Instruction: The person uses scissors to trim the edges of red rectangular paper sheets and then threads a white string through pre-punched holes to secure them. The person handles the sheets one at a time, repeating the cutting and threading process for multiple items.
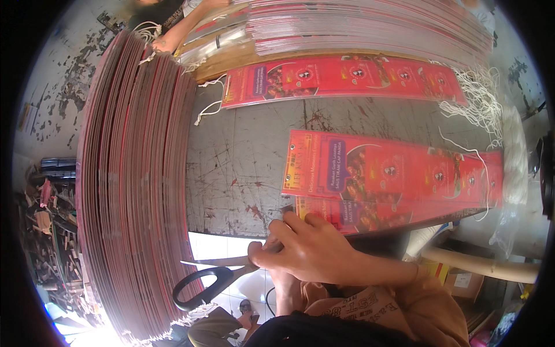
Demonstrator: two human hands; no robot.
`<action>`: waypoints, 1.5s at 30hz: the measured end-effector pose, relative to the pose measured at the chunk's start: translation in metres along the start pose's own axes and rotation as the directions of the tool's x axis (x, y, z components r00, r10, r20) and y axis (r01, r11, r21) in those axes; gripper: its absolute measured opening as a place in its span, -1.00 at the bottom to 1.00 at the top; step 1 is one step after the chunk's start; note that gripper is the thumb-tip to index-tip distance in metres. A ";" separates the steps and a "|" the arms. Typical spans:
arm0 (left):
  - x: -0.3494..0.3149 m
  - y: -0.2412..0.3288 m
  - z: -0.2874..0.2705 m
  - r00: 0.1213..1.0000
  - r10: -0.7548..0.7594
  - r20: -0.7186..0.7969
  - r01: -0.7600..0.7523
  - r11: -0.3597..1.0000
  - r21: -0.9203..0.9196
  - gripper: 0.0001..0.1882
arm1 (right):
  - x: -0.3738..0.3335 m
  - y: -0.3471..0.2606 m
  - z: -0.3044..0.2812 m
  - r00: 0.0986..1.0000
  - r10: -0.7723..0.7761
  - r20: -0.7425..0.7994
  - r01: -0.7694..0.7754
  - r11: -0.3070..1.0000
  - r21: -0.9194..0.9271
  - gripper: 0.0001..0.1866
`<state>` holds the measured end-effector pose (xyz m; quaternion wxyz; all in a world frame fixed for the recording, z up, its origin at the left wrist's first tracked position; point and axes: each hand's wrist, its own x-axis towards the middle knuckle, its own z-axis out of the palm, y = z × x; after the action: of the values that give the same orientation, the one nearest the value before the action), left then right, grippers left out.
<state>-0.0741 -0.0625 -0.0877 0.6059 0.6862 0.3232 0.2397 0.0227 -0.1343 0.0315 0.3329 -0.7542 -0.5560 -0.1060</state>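
Note:
My right hand [315, 246] is curled closed at the table's near edge, its fingers beside the corner of a red printed plastic banner [370, 214]. What it pinches is hidden. Underneath it, my left hand [284, 286] shows mainly as a wrist; its fingers are covered. Black-handled scissors [203, 287] jut out to the left from between the hands, spread apart. Which hand holds them, I cannot tell. Another red banner [381, 168] overlaps the first and has eyelets at its left end. White string [484, 179] trails across the banners' right end.
A tall stack of banners [136, 191] stands at the left. Across the scratched grey table [237, 168] lies a strip of red banners [347, 78], with a tangle of white strings [480, 104] at its right. More stacked sheets [370, 26] and another person's arm [185, 26] are beyond.

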 end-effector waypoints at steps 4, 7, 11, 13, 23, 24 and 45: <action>-0.001 -0.005 0.002 1.000 0.001 0.021 -0.002 1.000 0.018 -0.74 | -0.004 0.002 0.004 0.996 0.071 -0.057 -0.074 0.996 -0.050 -0.69; 0.000 -0.006 -0.003 1.000 0.006 0.012 -0.007 0.999 0.046 -0.74 | 0.000 0.001 0.010 0.980 0.093 -0.177 -0.110 0.990 -0.091 -0.76; 0.001 -0.007 -0.006 1.000 0.008 0.014 -0.009 0.999 0.053 -0.75 | -0.001 0.001 0.013 0.970 0.145 -0.197 -0.165 0.982 -0.091 -0.75; 0.004 -0.008 -0.004 1.000 0.010 0.023 -0.011 0.998 0.057 -0.75 | -0.002 0.004 0.013 0.963 0.170 -0.208 -0.192 0.978 -0.087 -0.75; 0.009 -0.002 -0.006 0.999 0.024 0.025 -0.026 0.997 0.076 -0.76 | -0.004 0.008 0.005 0.960 0.225 -0.166 -0.234 0.972 -0.036 -0.67; 0.009 -0.004 -0.006 1.000 0.019 0.025 -0.021 0.996 0.081 -0.76 | -0.004 0.008 0.002 0.963 0.250 -0.099 -0.253 0.967 -0.024 -0.62; 0.018 0.070 -0.001 0.927 -0.234 0.294 0.304 0.926 -0.222 -0.69 | 0.003 0.040 -0.031 0.686 0.725 -0.061 -0.608 0.617 0.499 -0.85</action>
<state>-0.0524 -0.0526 -0.0195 0.7563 0.5738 0.2974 0.1015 0.0671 -0.1578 0.0412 0.5784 -0.7904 -0.1931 0.0584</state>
